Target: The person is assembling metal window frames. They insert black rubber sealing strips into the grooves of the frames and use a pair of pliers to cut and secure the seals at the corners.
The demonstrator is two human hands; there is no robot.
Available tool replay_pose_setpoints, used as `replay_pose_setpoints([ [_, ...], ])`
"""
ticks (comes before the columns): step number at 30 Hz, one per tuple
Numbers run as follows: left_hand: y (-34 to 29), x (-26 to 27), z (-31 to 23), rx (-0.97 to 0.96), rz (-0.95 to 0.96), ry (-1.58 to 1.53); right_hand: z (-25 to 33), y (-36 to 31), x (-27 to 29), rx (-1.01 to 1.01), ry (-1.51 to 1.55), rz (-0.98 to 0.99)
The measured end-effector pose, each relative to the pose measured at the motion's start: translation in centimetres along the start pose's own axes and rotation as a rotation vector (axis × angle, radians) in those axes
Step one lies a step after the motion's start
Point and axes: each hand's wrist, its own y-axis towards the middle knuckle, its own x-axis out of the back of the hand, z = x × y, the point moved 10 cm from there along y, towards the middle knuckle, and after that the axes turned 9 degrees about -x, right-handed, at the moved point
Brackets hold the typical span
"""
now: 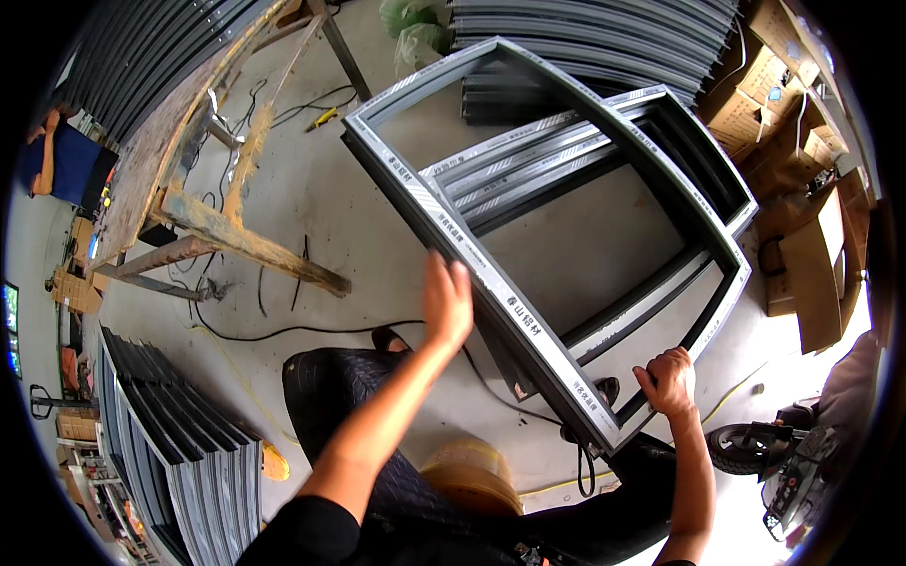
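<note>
A large grey metal window frame (491,279), with printed protective film along its bars, stands tilted in front of me. At its near right corner my right hand (668,380) is closed round the short side bar, thumb toward the frame. My left hand (447,300) is by the outer edge of the long near bar. It is smeared by motion, so whether it touches the bar or how its fingers are set cannot be made out. Behind this frame is a second, similar frame (722,174), partly covered by the first.
A worn wooden workbench (156,156) stands at left. Stacked metal frames (215,491) lie at lower left, more dark profiles (595,33) at the back. Cardboard boxes (755,104) line the right, with a motorbike (793,462) nearer. A yellow bucket (472,472) sits between my legs; black cables cross the floor.
</note>
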Motion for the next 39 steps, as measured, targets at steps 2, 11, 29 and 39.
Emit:
replay_pose_setpoints([
  [2, -3.7, -1.5, -5.7, 0.058, 0.044, -0.196, -0.4, -0.4, 0.0, -0.059, -0.020, -0.022],
  [11, -3.9, -2.9, -6.3, 0.007, 0.017, -0.287, 5.3, -6.6, -1.9, -0.302, -0.022, -0.107],
  [29, -18.5, 1.9, 4.3, 0.622, 0.258, -0.620, 13.0, 1.9, -3.8, -0.249, 0.003, -0.286],
  [39, -28.5, 0.2, 1.5, 0.623, 0.529, -0.801, 11.5, -2.0, -4.0, -0.216, -0.080, -0.220],
])
